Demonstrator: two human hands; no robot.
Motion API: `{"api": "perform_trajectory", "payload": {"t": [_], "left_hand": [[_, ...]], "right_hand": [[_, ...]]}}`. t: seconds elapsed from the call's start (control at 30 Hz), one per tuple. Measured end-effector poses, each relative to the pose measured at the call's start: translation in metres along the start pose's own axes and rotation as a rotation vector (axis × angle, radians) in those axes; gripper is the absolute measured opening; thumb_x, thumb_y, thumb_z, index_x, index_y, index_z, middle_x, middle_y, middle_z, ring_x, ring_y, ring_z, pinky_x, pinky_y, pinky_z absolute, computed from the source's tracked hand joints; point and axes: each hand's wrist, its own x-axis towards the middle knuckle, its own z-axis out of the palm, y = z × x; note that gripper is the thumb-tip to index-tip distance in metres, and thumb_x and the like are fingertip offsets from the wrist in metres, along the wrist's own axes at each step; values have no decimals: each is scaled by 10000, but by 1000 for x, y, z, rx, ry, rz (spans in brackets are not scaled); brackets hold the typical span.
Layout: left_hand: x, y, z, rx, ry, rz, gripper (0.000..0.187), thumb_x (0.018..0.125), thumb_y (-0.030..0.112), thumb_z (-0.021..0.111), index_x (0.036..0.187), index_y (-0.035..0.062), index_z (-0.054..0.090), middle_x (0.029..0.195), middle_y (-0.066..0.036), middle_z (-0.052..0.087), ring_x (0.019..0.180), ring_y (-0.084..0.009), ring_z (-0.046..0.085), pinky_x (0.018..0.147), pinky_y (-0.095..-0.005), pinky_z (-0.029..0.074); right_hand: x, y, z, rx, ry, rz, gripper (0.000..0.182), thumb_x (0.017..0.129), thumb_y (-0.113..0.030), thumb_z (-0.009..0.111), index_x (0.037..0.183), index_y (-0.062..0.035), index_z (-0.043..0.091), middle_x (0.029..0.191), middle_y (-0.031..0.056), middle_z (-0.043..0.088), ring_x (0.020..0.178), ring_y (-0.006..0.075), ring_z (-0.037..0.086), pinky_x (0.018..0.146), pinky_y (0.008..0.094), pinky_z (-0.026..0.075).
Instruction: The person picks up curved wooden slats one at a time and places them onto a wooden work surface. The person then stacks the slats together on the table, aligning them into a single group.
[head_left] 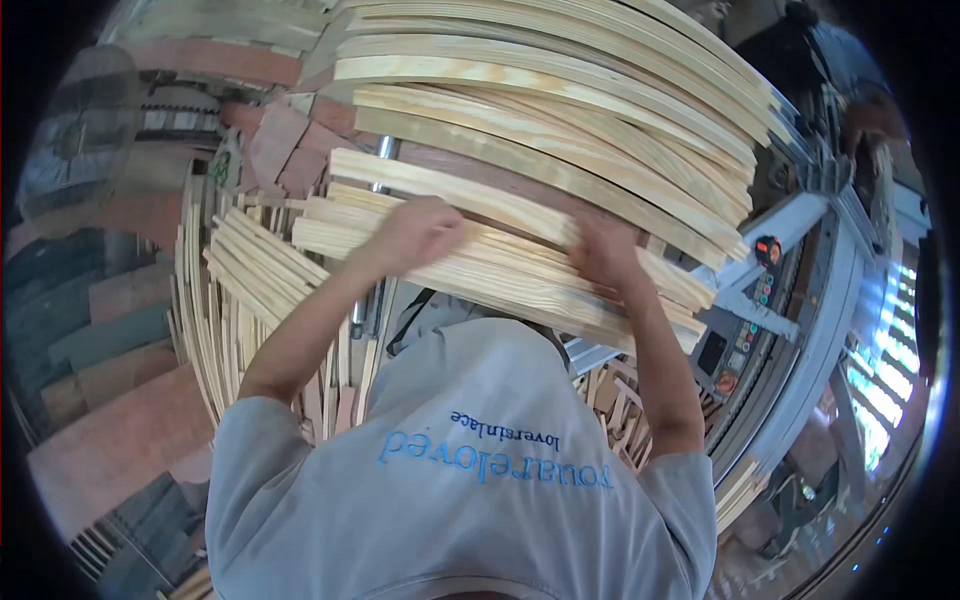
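Observation:
Long pale wooden strips [480,255] lie side by side in front of my body. My left hand [418,236] is over the left part of these strips, its fingers curled and blurred by motion; whether it grips one is unclear. Farther right, my right hand [603,250] is closed around the right end of a pale wooden board [450,185] that lies at the far edge of the near strips. A larger stack of wooden strips [560,95] rests beyond both hands.
A machine with a control panel [742,345] and metal rails stands at the right. Bundles of thin sticks [262,265] stand and lean at the left. A fan [75,140] is at the far left. Metal rollers [386,150] show under the wood.

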Motion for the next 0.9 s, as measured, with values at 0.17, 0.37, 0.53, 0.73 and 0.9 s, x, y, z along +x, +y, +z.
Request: {"api": "perform_trajectory", "payload": {"t": [0.17, 0.37, 0.53, 0.73, 0.9], "left_hand": [[58, -8, 39, 151, 89, 219, 445, 777, 255, 746, 1149, 58, 600, 1202, -154, 594, 1120, -356, 555, 938, -460, 464], [87, -54, 44, 258, -200, 174, 530, 774, 355, 767, 1170, 46, 596, 1090, -125, 633, 1055, -349, 589, 931, -425, 476], [-8, -38, -72, 369, 67, -5, 436, 799, 422, 729, 1042, 77, 617, 1016, -113, 670, 960, -338, 655, 817, -437, 528], [-258, -75, -139, 141, 417, -751, 564, 789, 345, 767, 1246, 83, 567, 1136, -149, 657, 1045, -384, 634, 870, -449, 523], [-378, -138, -7, 42, 912, -1164, 538, 790, 368, 756, 1195, 61, 577, 1092, -210, 654, 1004, -400, 642, 846, -497, 517]], "right_hand": [[-14, 5, -62, 0, 191, 166, 514, 784, -212, 775, 1233, -49, 587, 1175, 180, 660, 1014, 369, 651, 866, 437, 530], [-51, 22, -86, 353, 476, 173, 540, 884, -62, 715, 1358, 61, 487, 1247, 141, 605, 1103, 210, 592, 949, 334, 481], [-52, -11, -101, 519, 575, 197, 445, 944, -48, 635, 1352, 61, 495, 1157, 119, 633, 1002, 150, 594, 859, 275, 478], [9, -129, -100, 537, 613, 235, 341, 980, -139, 615, 1268, 34, 560, 888, 38, 614, 791, 96, 539, 690, 236, 439], [38, -167, -87, 532, 509, 269, 303, 978, -136, 613, 1230, 27, 569, 862, 35, 602, 764, 95, 523, 672, 236, 417]]}}
